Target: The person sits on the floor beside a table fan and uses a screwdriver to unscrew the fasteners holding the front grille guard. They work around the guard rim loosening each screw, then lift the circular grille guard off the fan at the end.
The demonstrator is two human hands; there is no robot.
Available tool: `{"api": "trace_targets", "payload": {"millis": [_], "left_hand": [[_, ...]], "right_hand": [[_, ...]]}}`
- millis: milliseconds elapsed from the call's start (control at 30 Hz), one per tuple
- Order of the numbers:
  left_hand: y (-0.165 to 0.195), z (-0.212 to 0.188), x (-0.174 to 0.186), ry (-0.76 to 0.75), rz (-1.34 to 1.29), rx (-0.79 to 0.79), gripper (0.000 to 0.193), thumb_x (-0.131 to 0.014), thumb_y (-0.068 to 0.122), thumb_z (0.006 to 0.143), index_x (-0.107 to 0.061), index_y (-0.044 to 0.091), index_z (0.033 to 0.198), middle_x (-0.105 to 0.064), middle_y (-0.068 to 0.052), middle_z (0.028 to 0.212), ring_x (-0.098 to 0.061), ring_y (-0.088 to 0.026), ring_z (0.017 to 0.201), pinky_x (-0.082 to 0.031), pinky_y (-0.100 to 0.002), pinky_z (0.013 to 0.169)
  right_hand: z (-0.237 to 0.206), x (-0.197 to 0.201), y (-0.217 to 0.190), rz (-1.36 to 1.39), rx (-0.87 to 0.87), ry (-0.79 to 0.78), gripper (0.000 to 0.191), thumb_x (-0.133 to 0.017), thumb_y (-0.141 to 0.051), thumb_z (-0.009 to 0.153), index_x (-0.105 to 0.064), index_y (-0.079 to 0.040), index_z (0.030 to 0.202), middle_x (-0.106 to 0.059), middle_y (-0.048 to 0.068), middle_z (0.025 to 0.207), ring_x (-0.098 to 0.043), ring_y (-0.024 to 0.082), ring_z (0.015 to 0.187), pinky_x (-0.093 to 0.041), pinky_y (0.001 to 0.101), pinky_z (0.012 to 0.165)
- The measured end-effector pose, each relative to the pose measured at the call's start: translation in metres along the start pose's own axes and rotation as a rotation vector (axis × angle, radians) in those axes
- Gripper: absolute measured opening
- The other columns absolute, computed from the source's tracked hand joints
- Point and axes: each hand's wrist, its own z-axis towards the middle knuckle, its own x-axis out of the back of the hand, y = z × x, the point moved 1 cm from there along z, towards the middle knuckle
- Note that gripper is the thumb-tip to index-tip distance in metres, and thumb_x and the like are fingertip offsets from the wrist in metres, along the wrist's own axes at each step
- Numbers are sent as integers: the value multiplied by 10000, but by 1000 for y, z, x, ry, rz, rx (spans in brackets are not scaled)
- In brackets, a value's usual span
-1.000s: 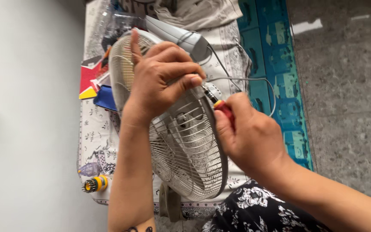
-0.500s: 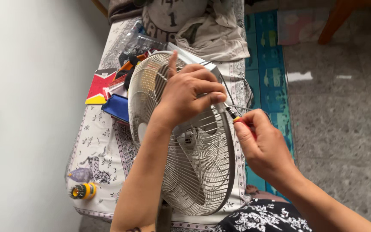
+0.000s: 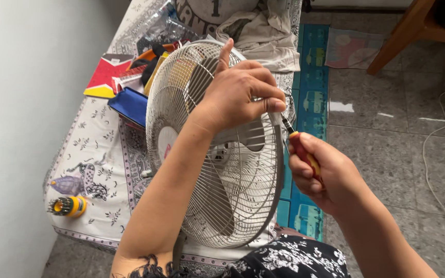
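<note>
White wire bars of a fan guard (image 3: 217, 170) fill the middle of the frame, the fan lying on a patterned cloth (image 3: 96, 154) over a table. A person's left hand (image 3: 243, 95) grips the guard's right rim, fingers curled and pinched together, forefinger raised. The right hand (image 3: 328, 175), at centre right, is clamped around a red-and-yellow screwdriver (image 3: 300, 149), its tip meeting the rim just below the left fingers. At lower left sits a yellow bit holder (image 3: 68, 206); a blue pouch (image 3: 130, 105) lies at upper left.
</note>
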Motion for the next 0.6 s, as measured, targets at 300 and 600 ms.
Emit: {"api": "trace_targets", "payload": {"millis": [300, 600], "left_hand": [[-4, -1, 1, -14, -8, 27, 219, -544, 478, 737, -681, 320, 804, -591, 124, 790, -502, -68, 988, 69, -503, 1020], [-6, -1, 1, -17, -36, 28, 224, -569, 487, 729, -683, 306, 795, -589, 101, 793, -498, -83, 990, 94, -511, 992]], "right_hand": [[2, -2, 0, -121, 5, 74, 260, -364, -314, 844, -443, -67, 868, -384, 11, 474, -292, 65, 313, -218, 175, 268], [0, 3, 5, -460, 268, 107, 299, -530, -81, 727, -353, -38, 964, -469, 12, 693, -411, 79, 494, -336, 205, 409]]}}
